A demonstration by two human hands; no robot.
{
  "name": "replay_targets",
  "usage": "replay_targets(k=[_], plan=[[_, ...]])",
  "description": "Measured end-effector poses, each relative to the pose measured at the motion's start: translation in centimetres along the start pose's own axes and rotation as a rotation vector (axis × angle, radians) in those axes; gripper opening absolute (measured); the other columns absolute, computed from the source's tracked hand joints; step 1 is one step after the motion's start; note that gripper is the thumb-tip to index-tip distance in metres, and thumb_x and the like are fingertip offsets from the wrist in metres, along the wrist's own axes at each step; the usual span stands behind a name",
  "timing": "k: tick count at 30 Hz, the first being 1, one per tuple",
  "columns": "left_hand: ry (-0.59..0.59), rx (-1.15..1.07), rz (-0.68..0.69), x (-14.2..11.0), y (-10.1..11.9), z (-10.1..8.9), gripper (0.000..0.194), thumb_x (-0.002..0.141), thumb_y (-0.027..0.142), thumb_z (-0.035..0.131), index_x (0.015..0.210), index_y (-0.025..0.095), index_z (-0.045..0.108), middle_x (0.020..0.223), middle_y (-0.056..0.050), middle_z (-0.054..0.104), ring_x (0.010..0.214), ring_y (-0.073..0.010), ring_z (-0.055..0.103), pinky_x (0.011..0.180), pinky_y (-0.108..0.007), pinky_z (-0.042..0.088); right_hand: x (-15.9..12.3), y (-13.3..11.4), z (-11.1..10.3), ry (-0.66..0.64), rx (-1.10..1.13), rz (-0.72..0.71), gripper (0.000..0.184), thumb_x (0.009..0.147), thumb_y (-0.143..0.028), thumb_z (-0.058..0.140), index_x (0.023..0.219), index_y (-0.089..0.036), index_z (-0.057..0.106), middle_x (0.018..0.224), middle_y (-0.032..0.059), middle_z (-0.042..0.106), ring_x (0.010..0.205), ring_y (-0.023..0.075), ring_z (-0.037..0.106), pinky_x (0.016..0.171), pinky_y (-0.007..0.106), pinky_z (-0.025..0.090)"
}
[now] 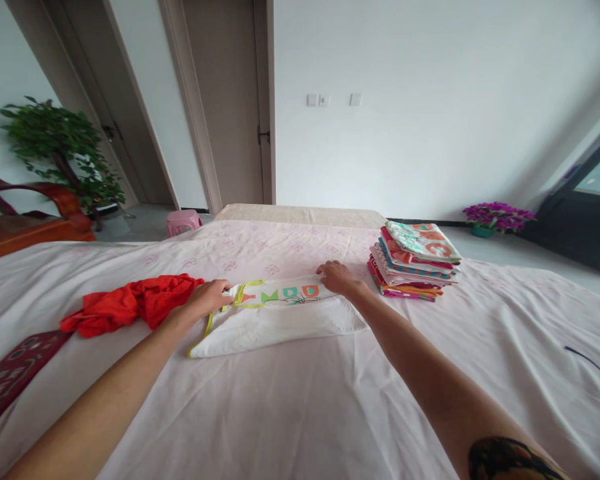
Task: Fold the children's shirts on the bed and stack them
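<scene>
A white garment (280, 320) with yellow-green trim and coloured letters lies partly folded on the pale pink bedsheet (300, 413). My left hand (209, 297) grips its left end near the trim, fingers curled round the cloth. My right hand (336, 276) presses on its far right corner, fingers bent onto the fabric. A crumpled red garment (130, 305) lies just left of my left hand. A stack of folded colourful clothes (414, 261) sits right of my right hand.
A dark red patterned cloth (15, 373) lies at the bed's left edge. Beyond the bed are a pink stool (183, 221), a wooden chair (25, 227), a leafy plant (60, 147), doors and purple flowers (497, 217). A dark cord (593, 360) lies at right.
</scene>
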State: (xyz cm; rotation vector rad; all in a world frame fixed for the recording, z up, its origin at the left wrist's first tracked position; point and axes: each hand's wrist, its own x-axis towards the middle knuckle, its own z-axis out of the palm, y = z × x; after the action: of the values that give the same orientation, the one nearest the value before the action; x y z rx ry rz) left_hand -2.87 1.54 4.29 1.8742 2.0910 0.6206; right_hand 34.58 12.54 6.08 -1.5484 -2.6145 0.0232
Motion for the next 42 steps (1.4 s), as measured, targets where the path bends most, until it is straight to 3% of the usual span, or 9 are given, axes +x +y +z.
replay_targets(k=[4, 10, 15, 26, 30, 35, 39, 42], plan=[[0.023, 0.089, 0.07, -0.9, 0.5, 0.0, 0.018, 0.069, 0.032, 0.066, 0.085, 0.025, 0.067, 0.094, -0.003, 0.075, 0.089, -0.0217, 0.066, 0.078, -0.028, 0.045, -1.0, 0.3, -0.8, 0.04, 0.001, -0.021, 0.022, 0.087, -0.016, 0.052, 0.098, -0.018, 0.07, 0.108, 0.0096, 0.066, 0.108, 0.0225, 0.056, 0.084, 0.027, 0.042], [0.158, 0.135, 0.2, -4.0, 1.1, -0.8, 0.012, 0.077, 0.03, 0.058, 0.087, 0.024, 0.062, 0.087, -0.002, 0.072, 0.086, -0.021, 0.063, 0.08, -0.029, 0.044, -4.8, 1.2, -1.8, 0.14, 0.05, -0.018, 0.025, 0.091, -0.021, 0.047, 0.105, -0.022, 0.068, 0.108, 0.0055, 0.065, 0.092, 0.017, 0.06, 0.072, 0.024, 0.04], [0.143, 0.222, 0.356, -5.8, 1.3, -1.1, 0.01, 0.074, 0.018, 0.056, 0.08, 0.024, 0.06, 0.088, -0.001, 0.071, 0.089, -0.0215, 0.06, 0.095, -0.035, 0.039, -7.8, 1.0, -1.5, 0.113, 0.01, -0.083, 0.027, 0.088, -0.013, 0.049, 0.1, -0.022, 0.07, 0.106, 0.0046, 0.066, 0.098, 0.017, 0.061, 0.076, 0.023, 0.041], [0.177, 0.255, 0.286, -6.7, 1.7, -1.1, 0.015, 0.075, 0.014, 0.05, 0.08, 0.025, 0.059, 0.091, -0.001, 0.072, 0.094, -0.0217, 0.064, 0.103, -0.038, 0.032, -10.1, 0.9, -0.7, 0.247, 0.081, -0.169, 0.032, 0.087, -0.009, 0.044, 0.098, -0.021, 0.072, 0.101, 0.0061, 0.066, 0.097, 0.0178, 0.059, 0.086, 0.027, 0.043], [0.118, 0.286, 0.288, -7.0, 1.4, -1.1, 0.018, 0.076, 0.013, 0.049, 0.082, 0.026, 0.06, 0.093, -0.002, 0.073, 0.097, -0.0222, 0.064, 0.106, -0.04, 0.029, -11.0, 1.4, -0.2, 0.191, 0.06, -0.222, 0.033, 0.083, -0.006, 0.046, 0.097, -0.021, 0.072, 0.099, 0.0061, 0.066, 0.095, 0.0181, 0.059, 0.085, 0.027, 0.043], [0.141, 0.37, 0.237, -7.2, 1.4, -1.1, 0.023, 0.076, 0.009, 0.049, 0.084, 0.025, 0.063, 0.093, -0.004, 0.074, 0.098, -0.025, 0.064, 0.111, -0.048, 0.021, -11.6, 1.7, 0.0, 0.168, 0.05, -0.177, 0.037, 0.079, -0.003, 0.046, 0.1, -0.02, 0.072, 0.102, 0.0066, 0.067, 0.098, 0.018, 0.059, 0.089, 0.027, 0.043], [0.135, 0.321, 0.253, -7.3, 2.6, -1.7, 0.037, 0.069, 0.0, 0.042, 0.083, 0.025, 0.066, 0.096, -0.002, 0.074, 0.098, -0.0224, 0.065, 0.108, -0.042, 0.029, -11.8, 1.3, -0.8, 0.205, 0.109, -0.127, 0.043, 0.07, 0.0, 0.048, 0.095, -0.022, 0.074, 0.103, 0.0043, 0.07, 0.102, 0.0199, 0.06, 0.095, 0.03, 0.042], [0.169, 0.192, 0.328, -7.0, 4.6, -1.4, 0.039, 0.073, 0.001, 0.036, 0.084, 0.023, 0.067, 0.102, -0.002, 0.073, 0.102, -0.0198, 0.064, 0.1, -0.034, 0.04, -11.2, -0.6, -1.6, 0.3, 0.218, -0.002, 0.045, 0.075, -0.003, 0.044, 0.104, -0.021, 0.072, 0.112, 0.0044, 0.07, 0.105, 0.0199, 0.061, 0.094, 0.03, 0.044]])
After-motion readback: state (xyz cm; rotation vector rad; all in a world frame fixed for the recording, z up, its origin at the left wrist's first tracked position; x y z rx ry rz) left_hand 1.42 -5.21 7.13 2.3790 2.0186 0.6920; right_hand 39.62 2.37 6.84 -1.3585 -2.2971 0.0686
